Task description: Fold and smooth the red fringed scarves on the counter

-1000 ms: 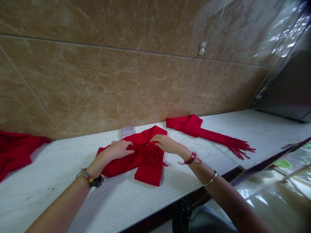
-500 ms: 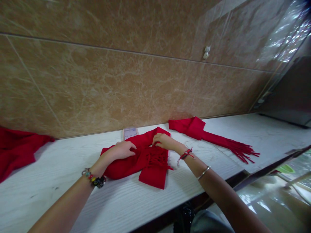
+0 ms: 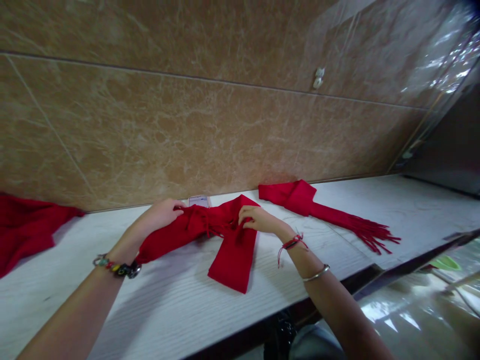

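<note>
A red scarf (image 3: 232, 262) lies on the white counter in front of me, bent at a corner, one flat end pointing toward me. My left hand (image 3: 162, 217) is closed on its upper left part, with thumb and fingers pinching the cloth. My right hand (image 3: 258, 220) has its curled fingers on the fold near the corner, gripping the fabric there. Between the hands, some of the scarf's fringe lies bunched. Behind the scarf a phone (image 3: 198, 201) leans by the wall, partly covered.
To the right lies a second red scarf (image 3: 300, 196), folded, its fringe spread toward the front edge. More red cloth (image 3: 26, 227) lies at the far left. A brown tiled wall (image 3: 180, 135) bounds the white counter (image 3: 157, 310), and a dark box-like object (image 3: 446, 145) stands at the far right.
My left hand has moved left and back, drawing cloth and fringe leftward off the scarf's near end. My right hand has stayed at the corner fold.
</note>
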`<act>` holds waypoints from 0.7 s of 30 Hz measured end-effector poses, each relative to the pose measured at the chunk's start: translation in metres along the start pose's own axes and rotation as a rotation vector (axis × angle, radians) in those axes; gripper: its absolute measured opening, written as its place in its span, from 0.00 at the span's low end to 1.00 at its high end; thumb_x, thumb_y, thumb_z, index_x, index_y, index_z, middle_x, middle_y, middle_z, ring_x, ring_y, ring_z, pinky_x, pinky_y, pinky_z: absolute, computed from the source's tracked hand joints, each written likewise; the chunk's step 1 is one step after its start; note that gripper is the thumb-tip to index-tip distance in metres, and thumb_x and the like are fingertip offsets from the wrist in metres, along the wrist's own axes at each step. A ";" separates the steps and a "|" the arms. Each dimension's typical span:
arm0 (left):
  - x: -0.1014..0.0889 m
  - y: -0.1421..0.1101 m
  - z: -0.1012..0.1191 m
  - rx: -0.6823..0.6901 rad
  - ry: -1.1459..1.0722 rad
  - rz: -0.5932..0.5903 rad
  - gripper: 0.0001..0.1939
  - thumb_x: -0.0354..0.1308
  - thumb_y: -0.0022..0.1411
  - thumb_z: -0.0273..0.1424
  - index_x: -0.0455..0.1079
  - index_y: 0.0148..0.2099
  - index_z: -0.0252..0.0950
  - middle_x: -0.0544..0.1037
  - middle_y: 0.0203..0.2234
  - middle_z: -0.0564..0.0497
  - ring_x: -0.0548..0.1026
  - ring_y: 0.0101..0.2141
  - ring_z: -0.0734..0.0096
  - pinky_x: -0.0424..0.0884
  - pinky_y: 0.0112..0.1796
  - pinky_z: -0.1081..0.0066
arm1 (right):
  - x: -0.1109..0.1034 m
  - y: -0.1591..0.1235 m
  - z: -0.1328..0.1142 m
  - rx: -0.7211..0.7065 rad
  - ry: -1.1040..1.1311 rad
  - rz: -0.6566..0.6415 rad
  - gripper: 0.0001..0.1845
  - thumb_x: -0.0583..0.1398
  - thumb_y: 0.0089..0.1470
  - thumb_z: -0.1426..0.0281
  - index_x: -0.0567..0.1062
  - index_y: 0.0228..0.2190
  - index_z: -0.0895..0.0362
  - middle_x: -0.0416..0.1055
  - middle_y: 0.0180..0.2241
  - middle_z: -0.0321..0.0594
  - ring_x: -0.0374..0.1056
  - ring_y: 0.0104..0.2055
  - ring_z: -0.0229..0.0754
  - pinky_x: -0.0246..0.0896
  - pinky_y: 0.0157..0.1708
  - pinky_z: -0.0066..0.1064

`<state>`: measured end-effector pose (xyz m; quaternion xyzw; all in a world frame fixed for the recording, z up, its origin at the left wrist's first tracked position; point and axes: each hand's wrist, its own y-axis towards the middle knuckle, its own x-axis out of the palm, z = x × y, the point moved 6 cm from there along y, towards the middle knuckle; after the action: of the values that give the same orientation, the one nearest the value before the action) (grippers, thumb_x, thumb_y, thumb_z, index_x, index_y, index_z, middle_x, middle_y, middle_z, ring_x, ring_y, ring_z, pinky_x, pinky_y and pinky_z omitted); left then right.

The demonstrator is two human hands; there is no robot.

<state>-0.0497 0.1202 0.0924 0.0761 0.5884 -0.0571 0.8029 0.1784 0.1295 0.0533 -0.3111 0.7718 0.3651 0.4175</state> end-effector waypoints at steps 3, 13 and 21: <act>-0.012 0.000 0.007 0.030 -0.091 0.066 0.16 0.48 0.51 0.32 0.74 0.39 0.38 0.77 0.38 0.52 0.73 0.39 0.66 0.65 0.41 0.75 | -0.014 -0.005 0.004 -0.045 0.121 0.037 0.05 0.59 0.45 0.78 0.74 0.27 0.58 0.68 0.34 0.39 0.64 0.39 0.39 0.59 0.43 0.31; 0.015 0.023 0.059 0.236 -0.473 -0.116 0.16 0.52 0.49 0.36 0.72 0.39 0.34 0.77 0.37 0.51 0.72 0.37 0.67 0.66 0.39 0.71 | -0.032 -0.012 0.011 -0.044 0.237 0.293 0.06 0.58 0.44 0.79 0.71 0.25 0.57 0.66 0.33 0.38 0.63 0.39 0.39 0.57 0.43 0.33; 0.085 0.041 0.060 0.189 -0.536 -0.216 0.06 0.57 0.40 0.25 0.67 0.27 0.34 0.75 0.23 0.53 0.72 0.27 0.68 0.66 0.30 0.72 | -0.030 -0.006 0.018 -0.008 0.196 0.386 0.10 0.55 0.41 0.82 0.70 0.26 0.56 0.65 0.32 0.37 0.63 0.38 0.38 0.57 0.42 0.33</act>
<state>0.0398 0.1491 0.0315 0.0695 0.3522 -0.2149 0.9083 0.2040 0.1465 0.0705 -0.1933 0.8524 0.4092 0.2619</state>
